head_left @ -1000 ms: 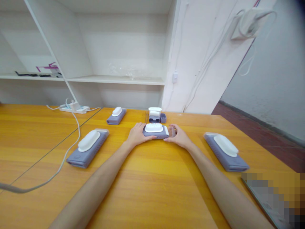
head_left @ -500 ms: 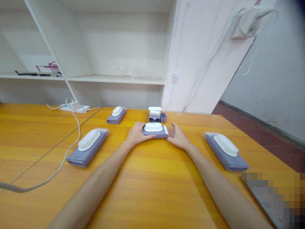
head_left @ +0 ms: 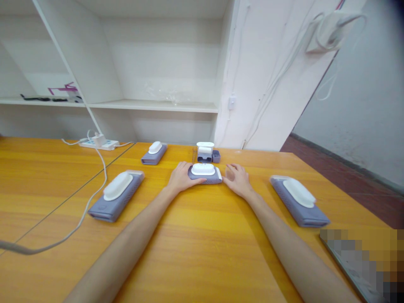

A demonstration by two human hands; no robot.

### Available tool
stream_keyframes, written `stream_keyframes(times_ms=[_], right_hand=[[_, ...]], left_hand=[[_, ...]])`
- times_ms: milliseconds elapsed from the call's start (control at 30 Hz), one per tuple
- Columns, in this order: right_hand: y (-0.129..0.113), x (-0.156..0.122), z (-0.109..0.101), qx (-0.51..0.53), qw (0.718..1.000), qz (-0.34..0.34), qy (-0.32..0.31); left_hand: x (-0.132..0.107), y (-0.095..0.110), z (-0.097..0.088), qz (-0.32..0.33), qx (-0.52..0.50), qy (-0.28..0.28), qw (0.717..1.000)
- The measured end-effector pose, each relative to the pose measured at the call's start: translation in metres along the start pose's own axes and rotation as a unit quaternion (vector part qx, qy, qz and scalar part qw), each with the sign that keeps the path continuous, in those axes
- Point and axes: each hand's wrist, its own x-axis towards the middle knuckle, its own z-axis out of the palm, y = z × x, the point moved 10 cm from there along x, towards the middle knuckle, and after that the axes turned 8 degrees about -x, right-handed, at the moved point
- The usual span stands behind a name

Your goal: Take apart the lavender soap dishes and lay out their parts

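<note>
A small purple device with a white top point(head_left: 204, 173) lies on the wooden table point(head_left: 195, 248) in front of me. My left hand point(head_left: 181, 177) grips its left end, thumb along the near side. My right hand point(head_left: 236, 179) rests just right of the device, fingers spread, a small gap from it, holding nothing.
Three more purple devices with white tops lie around: one at the left point(head_left: 116, 195), one at the back point(head_left: 154, 153), one at the right point(head_left: 298, 199). A white and purple dock point(head_left: 206, 152) stands behind the held device. A power strip point(head_left: 98, 143) and its white cable point(head_left: 85, 210) lie at the left. A shelf unit point(head_left: 151, 105) backs the table.
My right hand has let go of the device's right end and moved slightly right, fingers spreading. The device shifted slightly away from me. The left hand keeps its hold.
</note>
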Motion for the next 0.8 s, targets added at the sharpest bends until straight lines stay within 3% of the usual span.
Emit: stream_keyframes(times_ms=[200,533,800], right_hand=[[-0.013,-0.004,-0.006,-0.033,0.999,-0.041,0.014],[-0.049,-0.014,-0.015,-0.060,0.983,-0.171,0.000],[-0.069,-0.019,-0.024,-0.054,0.975,-0.214,0.007]], left_hand=[[0.000,0.000,0.000,0.006,0.003,0.005,1.000],[0.001,0.002,0.001,0.008,-0.019,-0.011,1.000],[0.000,0.004,0.002,0.014,-0.022,-0.016,1.000]])
